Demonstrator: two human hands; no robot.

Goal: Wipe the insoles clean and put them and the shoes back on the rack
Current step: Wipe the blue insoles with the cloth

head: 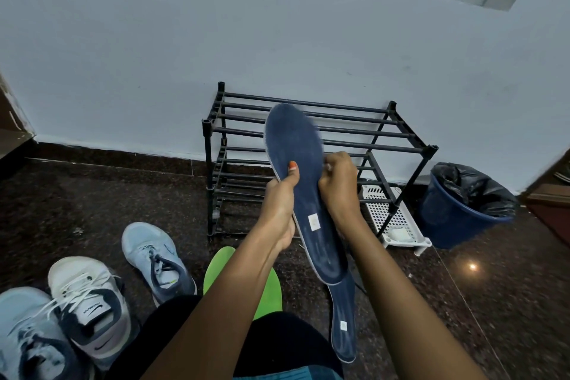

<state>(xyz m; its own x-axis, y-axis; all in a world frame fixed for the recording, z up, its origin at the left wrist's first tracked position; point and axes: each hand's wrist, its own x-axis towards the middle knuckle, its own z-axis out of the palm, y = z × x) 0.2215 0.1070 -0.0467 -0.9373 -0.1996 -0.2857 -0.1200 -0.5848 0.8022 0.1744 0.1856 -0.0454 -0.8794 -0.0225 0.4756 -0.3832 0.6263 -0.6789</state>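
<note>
We are holding a blue insole (296, 145) above the floor (123, 188), before the rack (339, 129) at its wall edge. Our left grip (282, 200) is pinching one rim, while our right grip (337, 182) is curling round what looks like a white wipe (327, 166). Light and floppy, the insole is likely needing support mid-length.

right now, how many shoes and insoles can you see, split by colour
light blue shoes: 2
white shoes: 1
blue insoles: 2, one gripped by the left hand, one on the floor
green insoles: at least 1, an arm hides part
total: at least 6
</note>
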